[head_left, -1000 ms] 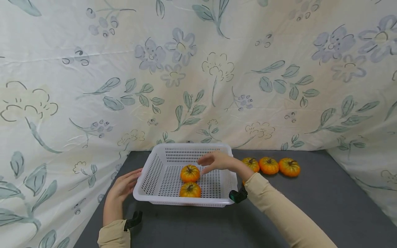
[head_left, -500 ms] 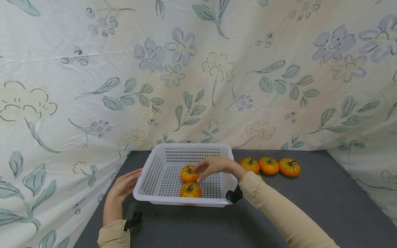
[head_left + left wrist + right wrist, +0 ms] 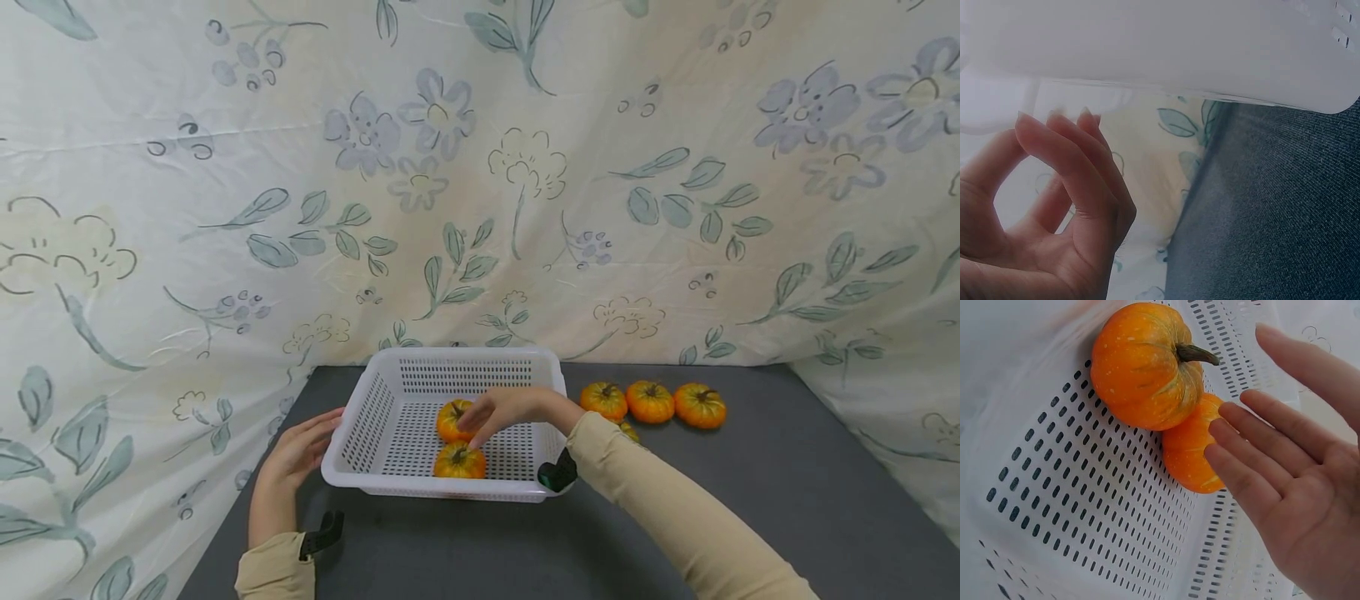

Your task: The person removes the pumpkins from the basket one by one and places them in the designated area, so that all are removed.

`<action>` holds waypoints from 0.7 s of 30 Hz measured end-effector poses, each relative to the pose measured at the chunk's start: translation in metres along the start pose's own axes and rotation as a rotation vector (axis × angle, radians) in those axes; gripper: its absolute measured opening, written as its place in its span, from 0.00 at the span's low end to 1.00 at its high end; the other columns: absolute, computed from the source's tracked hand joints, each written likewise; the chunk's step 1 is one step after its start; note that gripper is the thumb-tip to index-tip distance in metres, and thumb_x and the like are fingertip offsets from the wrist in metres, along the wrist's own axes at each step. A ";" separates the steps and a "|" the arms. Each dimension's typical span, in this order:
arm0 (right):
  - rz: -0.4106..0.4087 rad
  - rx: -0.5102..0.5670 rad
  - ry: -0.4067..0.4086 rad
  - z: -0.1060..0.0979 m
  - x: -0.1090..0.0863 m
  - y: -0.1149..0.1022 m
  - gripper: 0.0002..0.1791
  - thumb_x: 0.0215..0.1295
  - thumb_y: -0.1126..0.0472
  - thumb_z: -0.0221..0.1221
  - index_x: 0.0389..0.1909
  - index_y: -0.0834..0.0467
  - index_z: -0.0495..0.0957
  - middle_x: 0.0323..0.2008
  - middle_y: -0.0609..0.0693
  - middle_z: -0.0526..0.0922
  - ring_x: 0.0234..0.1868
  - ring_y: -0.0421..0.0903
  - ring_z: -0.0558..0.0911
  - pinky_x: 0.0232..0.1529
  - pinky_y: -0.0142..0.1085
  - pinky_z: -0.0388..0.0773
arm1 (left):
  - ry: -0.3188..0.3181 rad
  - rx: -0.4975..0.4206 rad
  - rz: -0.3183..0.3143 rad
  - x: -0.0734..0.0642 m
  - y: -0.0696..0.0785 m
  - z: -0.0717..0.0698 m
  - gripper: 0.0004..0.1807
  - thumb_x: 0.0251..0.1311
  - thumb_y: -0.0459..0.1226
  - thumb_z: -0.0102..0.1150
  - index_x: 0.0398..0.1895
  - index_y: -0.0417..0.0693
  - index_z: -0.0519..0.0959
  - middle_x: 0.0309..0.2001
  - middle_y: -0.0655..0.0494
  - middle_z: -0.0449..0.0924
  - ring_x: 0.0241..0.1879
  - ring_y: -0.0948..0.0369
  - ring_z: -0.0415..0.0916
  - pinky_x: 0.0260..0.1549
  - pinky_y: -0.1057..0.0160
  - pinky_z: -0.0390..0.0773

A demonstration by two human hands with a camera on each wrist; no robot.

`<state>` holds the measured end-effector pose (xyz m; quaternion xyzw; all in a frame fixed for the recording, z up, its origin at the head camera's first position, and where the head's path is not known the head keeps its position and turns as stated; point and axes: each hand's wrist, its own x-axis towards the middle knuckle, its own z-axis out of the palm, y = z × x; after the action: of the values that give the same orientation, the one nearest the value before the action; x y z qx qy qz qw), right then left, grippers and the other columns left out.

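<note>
Two small orange pumpkins sit against each other in a white perforated plastic basket (image 3: 382,481). The rear pumpkin (image 3: 450,419) is partly covered by my right hand (image 3: 506,408), and the front pumpkin (image 3: 457,462) shows its stem. In the right wrist view the nearer pumpkin (image 3: 1138,369) overlaps the other pumpkin (image 3: 1188,453). My right palm (image 3: 1310,500) faces them, fingers extended and thumb spread, with nothing held. At the basket's left side is my left hand (image 3: 300,450), its loosely bent fingertips right at the outer rim. The left wrist view shows those bent fingers (image 3: 1094,165) below the basket (image 3: 1147,44).
Right of the basket, three pumpkins (image 3: 651,402) stand in a row on the dark table (image 3: 750,483). Another pumpkin (image 3: 628,431) is mostly hidden by my right sleeve (image 3: 667,508). A floral curtain (image 3: 480,208) hangs behind and beside the table.
My right hand has moved left and slightly toward me, from beside the rear pumpkin to over the pair. The pumpkins, basket and left hand have stayed in place.
</note>
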<state>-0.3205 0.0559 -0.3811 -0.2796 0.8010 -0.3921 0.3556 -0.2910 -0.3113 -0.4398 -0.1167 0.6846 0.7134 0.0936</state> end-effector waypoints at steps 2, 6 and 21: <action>0.017 -0.007 0.001 0.001 0.001 -0.001 0.26 0.63 0.62 0.64 0.62 0.63 0.74 0.63 0.57 0.77 0.65 0.51 0.75 0.64 0.45 0.71 | 0.002 -0.001 0.000 -0.001 0.000 0.000 0.15 0.62 0.44 0.64 0.53 0.61 0.81 0.39 0.73 0.83 0.44 0.68 0.80 0.43 0.65 0.78; 0.060 -0.044 -0.001 0.003 0.002 -0.004 0.26 0.63 0.60 0.64 0.62 0.61 0.75 0.62 0.54 0.78 0.64 0.49 0.76 0.64 0.44 0.72 | 0.005 -0.002 0.001 -0.001 -0.001 0.000 0.18 0.62 0.44 0.64 0.55 0.59 0.80 0.39 0.73 0.83 0.44 0.68 0.80 0.42 0.65 0.79; 0.143 -0.125 -0.027 0.004 0.010 -0.006 0.28 0.60 0.58 0.67 0.62 0.58 0.75 0.61 0.53 0.78 0.64 0.48 0.75 0.66 0.46 0.69 | 0.010 -0.008 -0.001 -0.002 0.000 0.001 0.17 0.62 0.44 0.64 0.54 0.60 0.81 0.39 0.73 0.82 0.44 0.68 0.80 0.42 0.66 0.79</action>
<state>-0.3219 0.0436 -0.3815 -0.2485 0.8371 -0.3110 0.3753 -0.2893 -0.3102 -0.4395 -0.1211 0.6823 0.7153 0.0901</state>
